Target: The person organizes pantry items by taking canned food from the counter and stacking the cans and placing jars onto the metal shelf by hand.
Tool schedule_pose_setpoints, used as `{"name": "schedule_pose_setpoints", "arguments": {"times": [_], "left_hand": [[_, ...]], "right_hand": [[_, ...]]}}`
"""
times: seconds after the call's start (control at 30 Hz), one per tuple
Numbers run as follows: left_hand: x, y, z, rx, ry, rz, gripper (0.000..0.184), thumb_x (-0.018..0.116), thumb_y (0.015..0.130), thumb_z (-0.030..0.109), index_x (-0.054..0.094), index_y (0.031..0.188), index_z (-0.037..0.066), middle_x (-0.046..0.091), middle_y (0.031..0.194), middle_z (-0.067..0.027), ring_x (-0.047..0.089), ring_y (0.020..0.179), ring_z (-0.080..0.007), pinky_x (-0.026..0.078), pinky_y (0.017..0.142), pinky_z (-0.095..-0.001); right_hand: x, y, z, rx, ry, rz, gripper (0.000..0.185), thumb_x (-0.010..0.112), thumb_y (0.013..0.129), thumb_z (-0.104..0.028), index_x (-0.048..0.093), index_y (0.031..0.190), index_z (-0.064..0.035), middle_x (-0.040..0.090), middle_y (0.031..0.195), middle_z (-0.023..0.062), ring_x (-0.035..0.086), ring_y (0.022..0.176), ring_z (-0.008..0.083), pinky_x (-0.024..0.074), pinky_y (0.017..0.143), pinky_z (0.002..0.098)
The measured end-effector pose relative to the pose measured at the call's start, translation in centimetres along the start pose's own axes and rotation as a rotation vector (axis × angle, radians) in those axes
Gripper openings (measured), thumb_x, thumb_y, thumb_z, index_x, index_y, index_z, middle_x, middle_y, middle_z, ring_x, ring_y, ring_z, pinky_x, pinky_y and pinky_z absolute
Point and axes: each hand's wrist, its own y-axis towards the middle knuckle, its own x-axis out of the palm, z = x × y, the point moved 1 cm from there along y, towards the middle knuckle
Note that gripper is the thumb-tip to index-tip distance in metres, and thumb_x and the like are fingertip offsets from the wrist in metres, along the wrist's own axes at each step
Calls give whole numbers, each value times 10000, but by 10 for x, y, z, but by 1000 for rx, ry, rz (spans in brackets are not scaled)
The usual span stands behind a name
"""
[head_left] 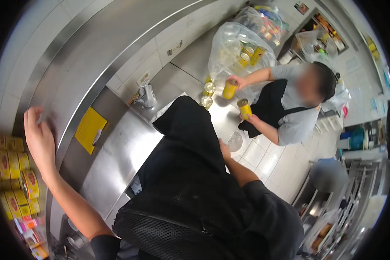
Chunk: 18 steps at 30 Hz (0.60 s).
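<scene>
My left hand [40, 138] rests against the steel shelf [73, 65] at the left, fingers loosely bent and apart, with nothing in them. Stacked yellow cans [29, 184] stand below it at the left edge. Beside my raised knee, covered in black cloth, is part of my right hand [224, 149]; its fingers are mostly hidden. Across from me, a co-worker [268, 104] in a grey shirt and black apron holds one yellow can [230, 88] in one hand and another yellow can [244, 109] in the other. Two more cans [206, 102] stand near my knee.
Clear plastic bags [229, 47] with yellow cans inside lie behind the steel counter [117, 151]. A yellow sheet [89, 130] sits below the shelf. Metal racks [355, 190] stand at the right, beyond the tiled floor [264, 158].
</scene>
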Motion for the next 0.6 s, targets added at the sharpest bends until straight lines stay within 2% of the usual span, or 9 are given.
{"name": "schedule_pose_setpoints", "arguments": {"times": [0.07, 0.13, 0.3, 0.33, 0.37, 0.4, 0.47, 0.5, 0.6], "left_hand": [[1, 2, 0, 4, -8, -4, 359, 439, 867, -95, 585, 1175, 17, 609, 1189, -147, 633, 1130, -331, 500, 965, -411], [1, 1, 3, -61, -26, -48, 360, 437, 863, -100, 578, 1175, 11, 612, 1175, -150, 622, 1156, -330, 498, 971, -407], [4, -1, 6, 20, -78, -5, 370, 501, 822, -78, 610, 1163, 14, 625, 1202, -175, 608, 1183, -362, 491, 981, -430], [0, -2, 1, 109, -45, 54, 378, 526, 807, -66, 626, 1162, 17, 628, 1219, -185, 604, 1193, -374, 488, 986, -442], [-9, -1, 24, -11, -49, 10, 357, 570, 787, -38, 654, 1130, 20, 629, 1253, -217, 593, 1213, -404, 478, 1014, -471], [-11, -3, 29, 38, 24, 57, 300, 589, 808, -6, 656, 1098, 26, 635, 1220, -216, 593, 1196, -412, 480, 1025, -487], [-15, -7, 21, 90, 29, 251, 264, 645, 813, 40, 649, 1077, 35, 652, 1154, -183, 623, 1110, -403, 516, 980, -506], [-29, -6, 25, 9, -111, 254, 262, 660, 799, 36, 643, 1060, 30, 660, 1170, -186, 639, 1092, -388, 533, 933, -485], [-58, -24, 27, -127, -511, 705, 306, 681, 831, -46, 652, 1122, 43, 644, 1109, -136, 633, 1023, -284, 523, 835, -382]], "right_hand": [[-21, 18, -20, -116, 106, 180, 667, 702, 886, -220, 431, 1484, -101, 647, 1267, 289, 625, 1180, 485, 501, 995, 541], [-27, 48, -25, -31, 153, 415, 676, 695, 859, -109, 436, 1480, -57, 637, 1296, 298, 619, 1206, 480, 504, 1007, 527], [-55, 97, -60, -130, 588, 617, 571, 603, 811, 13, 571, 1381, 26, 637, 1318, 301, 616, 1252, 449, 472, 1103, 441], [-39, 117, -34, -190, 179, 761, 586, 641, 865, -3, 527, 1441, -9, 637, 1365, 243, 657, 1226, 370, 545, 990, 428], [-43, 115, -42, -188, 299, 739, 508, 655, 897, -41, 575, 1398, -22, 666, 1319, 194, 674, 1156, 285, 543, 967, 369], [-33, 134, -44, -170, 820, 576, 415, 684, 922, -76, 631, 1329, -20, 706, 1206, 156, 672, 1096, 221, 543, 945, 359], [-79, 115, -108, -356, 740, 324, 264, 701, 946, -86, 684, 1194, 4, 725, 1032, 90, 701, 908, 184, 582, 767, 324], [-85, 121, -129, -363, 760, 376, 217, 693, 940, -47, 683, 1148, 13, 723, 983, 91, 694, 843, 150, 571, 721, 279], [-126, 99, -207, -508, 594, 321, 144, 657, 964, -10, 666, 1103, 25, 707, 912, 89, 665, 801, 116, 544, 687, 257]]}}
